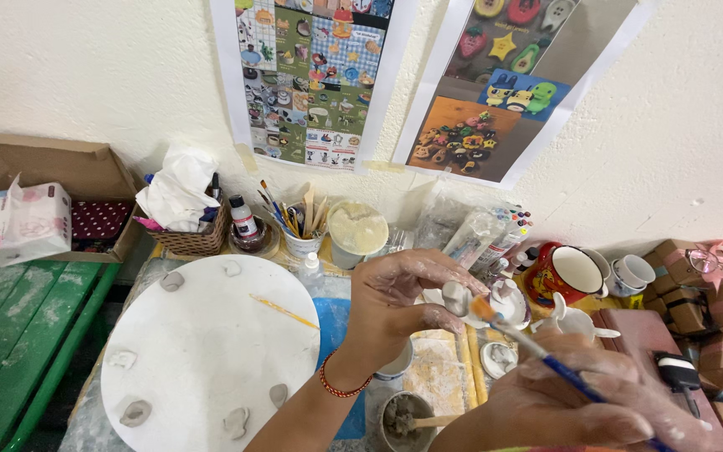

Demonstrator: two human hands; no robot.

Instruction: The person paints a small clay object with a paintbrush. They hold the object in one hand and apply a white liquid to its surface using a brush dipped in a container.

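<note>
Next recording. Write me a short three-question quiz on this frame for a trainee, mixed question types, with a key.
1. True or false: the right hand holds a blue-handled paintbrush whose tip points at the small white clay piece pinched in the left hand.
2. Multiple choice: what lies on the round white board besides the small clay lumps? A) scissors B) a thin wooden stick C) a sponge
3. Fill in: the red mug stands to the ___ of the hands, by the wall.

Key: 1 true; 2 B; 3 right
</note>
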